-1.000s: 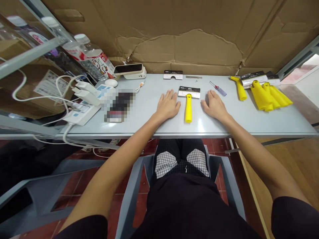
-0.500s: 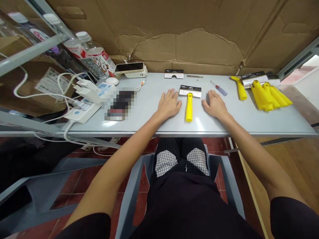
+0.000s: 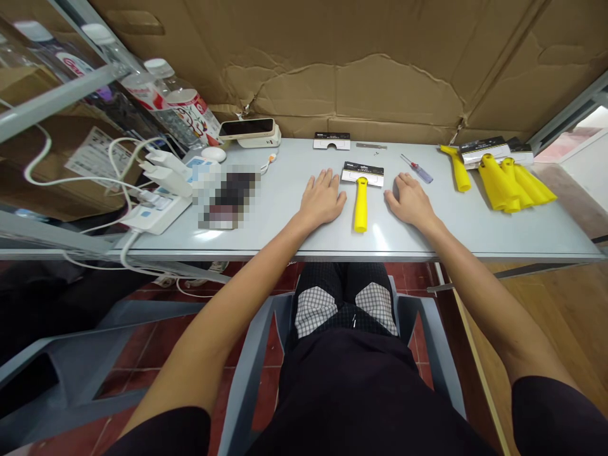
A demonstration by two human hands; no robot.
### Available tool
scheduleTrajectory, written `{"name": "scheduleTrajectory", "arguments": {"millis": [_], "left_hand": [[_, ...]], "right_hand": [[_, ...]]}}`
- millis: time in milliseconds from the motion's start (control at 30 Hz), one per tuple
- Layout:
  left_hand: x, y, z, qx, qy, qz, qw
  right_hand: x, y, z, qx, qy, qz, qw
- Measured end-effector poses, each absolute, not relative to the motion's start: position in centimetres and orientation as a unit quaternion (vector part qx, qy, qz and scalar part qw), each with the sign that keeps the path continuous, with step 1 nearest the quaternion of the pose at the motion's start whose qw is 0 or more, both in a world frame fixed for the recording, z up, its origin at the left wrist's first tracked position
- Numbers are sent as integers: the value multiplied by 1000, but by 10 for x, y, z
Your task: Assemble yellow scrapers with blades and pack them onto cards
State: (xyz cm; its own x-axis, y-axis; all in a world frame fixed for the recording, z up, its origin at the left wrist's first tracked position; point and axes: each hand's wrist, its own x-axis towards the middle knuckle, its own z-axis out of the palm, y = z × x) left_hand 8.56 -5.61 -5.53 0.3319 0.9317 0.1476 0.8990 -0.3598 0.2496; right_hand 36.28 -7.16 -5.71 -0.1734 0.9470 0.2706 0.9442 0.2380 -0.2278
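Both palms rest on the pale grey tabletop point(image 3: 285, 228). My left hand point(image 3: 322, 197) lies flat, fingers stretched forward and thumb out, holding nothing. On the other side, my right hand point(image 3: 409, 200) also lies flat and holds nothing, though its fingers sit closer together. Between the two hands, touching neither, is a yellow handle point(image 3: 361, 206) with a black-and-white card point(image 3: 363, 174) at its top end. A small screwdriver point(image 3: 418, 168) with a clear purplish handle lies just beyond my right hand. Another black-and-white card point(image 3: 331, 141) lies flat farther back, beside a thin metal strip point(image 3: 371, 145).
At the right end lie more yellow handles point(image 3: 498, 183) with cards. On the left are a white power strip point(image 3: 159, 215) with plugs and cables, a pixelated object point(image 3: 232, 196), and a phone point(image 3: 247, 128) on a white block. Bottles point(image 3: 190, 114) lean behind; cardboard point(image 3: 332, 63) lines the back.
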Motion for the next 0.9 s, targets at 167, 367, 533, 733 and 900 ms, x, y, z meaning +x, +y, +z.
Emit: {"name": "scheduleTrajectory", "arguments": {"millis": [167, 367, 533, 733, 900], "left_hand": [[85, -54, -59, 814, 555, 154, 67], [85, -55, -56, 813, 562, 136, 66], [85, -55, -57, 814, 557, 144, 75], [85, -55, -55, 818, 556, 126, 81], [87, -58, -52, 815, 563, 114, 73]], "right_hand": [[363, -72, -56, -616, -767, 8, 180], [362, -73, -55, -619, -765, -3, 178], [362, -73, -55, -617, -767, -4, 175], [363, -71, -57, -615, -772, -1, 162], [364, -70, -59, -614, -776, -8, 143]]}}
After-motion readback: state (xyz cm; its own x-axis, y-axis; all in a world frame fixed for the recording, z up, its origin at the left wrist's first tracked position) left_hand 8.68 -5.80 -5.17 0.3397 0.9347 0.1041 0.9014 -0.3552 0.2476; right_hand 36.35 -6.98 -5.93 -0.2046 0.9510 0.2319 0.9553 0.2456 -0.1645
